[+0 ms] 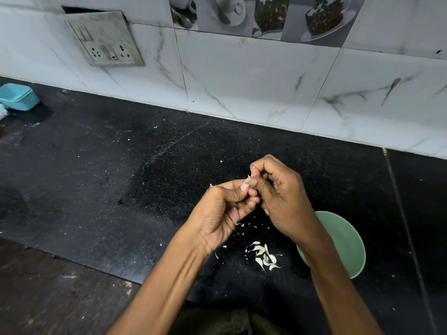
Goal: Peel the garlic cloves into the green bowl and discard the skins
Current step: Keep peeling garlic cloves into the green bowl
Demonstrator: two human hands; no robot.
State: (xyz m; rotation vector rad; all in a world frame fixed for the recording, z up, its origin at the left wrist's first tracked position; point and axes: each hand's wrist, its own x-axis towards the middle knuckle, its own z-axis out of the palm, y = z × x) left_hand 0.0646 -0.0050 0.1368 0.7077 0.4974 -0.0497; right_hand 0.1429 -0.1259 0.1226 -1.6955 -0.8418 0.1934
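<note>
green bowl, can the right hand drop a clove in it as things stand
Probably yes: the green bowl sits just below the right hand, under its wrist, with nothing covering its opening, though both hands are busy pinching a garlic clove.

Two bare forearms, sleeveless to the frame's edge, no jewellery.

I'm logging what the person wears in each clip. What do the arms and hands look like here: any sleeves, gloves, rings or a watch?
Both forearms are bare as far as the frame shows, with no sleeves in view. The left hand and right hand wear no gloves, and no rings, watch or bracelets show. The fingernails look short and unpainted.
</note>
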